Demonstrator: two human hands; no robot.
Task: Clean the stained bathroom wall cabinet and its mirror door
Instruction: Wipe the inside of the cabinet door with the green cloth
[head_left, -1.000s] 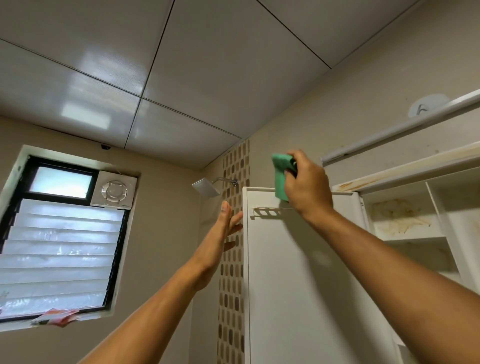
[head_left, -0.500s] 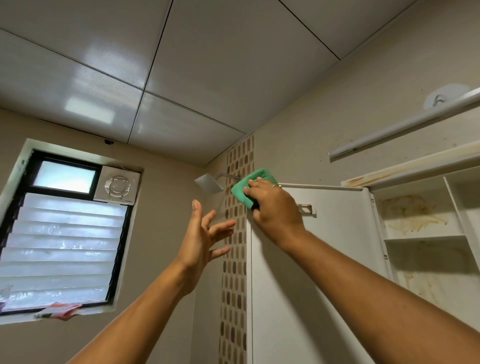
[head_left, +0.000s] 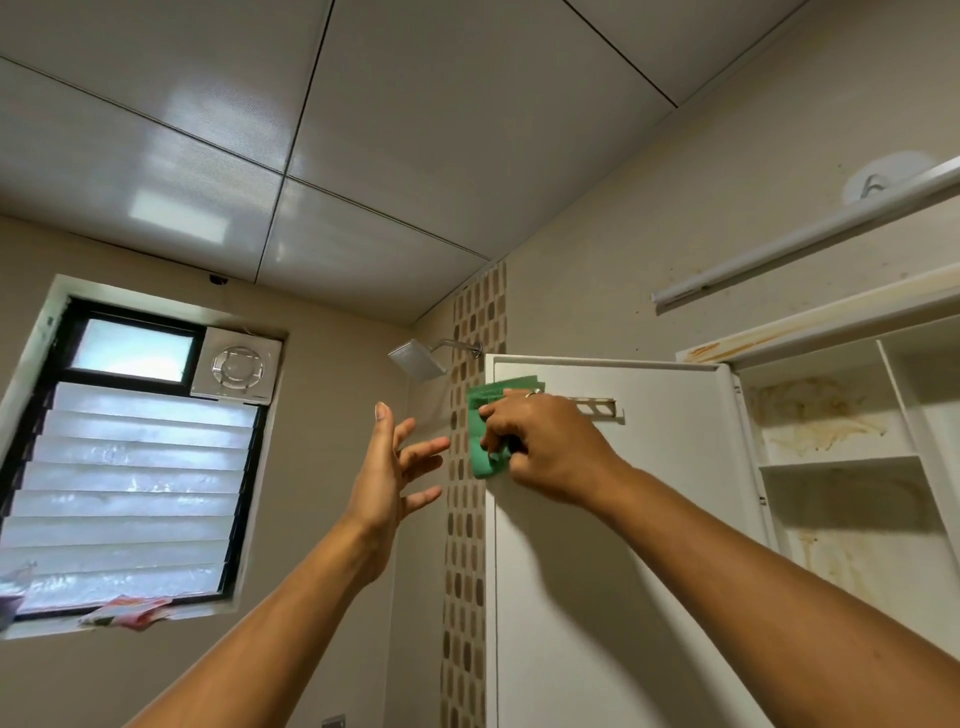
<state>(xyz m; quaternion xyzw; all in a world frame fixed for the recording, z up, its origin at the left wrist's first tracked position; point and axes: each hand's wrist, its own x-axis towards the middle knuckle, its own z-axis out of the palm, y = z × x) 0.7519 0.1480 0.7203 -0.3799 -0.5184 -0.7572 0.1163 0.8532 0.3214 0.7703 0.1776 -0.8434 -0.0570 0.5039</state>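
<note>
The white wall cabinet (head_left: 841, 457) hangs at the right with brown stains on its shelves and back panel. Its door (head_left: 649, 519) stands swung open toward me, showing the white inner face. My right hand (head_left: 545, 441) presses a green cloth (head_left: 485, 421) against the door's upper left corner, near the free edge. My left hand (head_left: 389, 467) is raised in the air left of the door edge, fingers spread, holding nothing and apart from the door. The mirror side of the door is hidden.
A square shower head (head_left: 418, 358) juts from the mosaic tile strip (head_left: 467, 519) just behind the door edge. A light tube (head_left: 805, 244) runs above the cabinet. A louvred window (head_left: 130, 467) with a vent fan (head_left: 236, 366) is at the left.
My right hand has carried the green cloth from the door's top edge leftward and down to its upper left corner. My left hand spread its fingers and drifted slightly away from the door.
</note>
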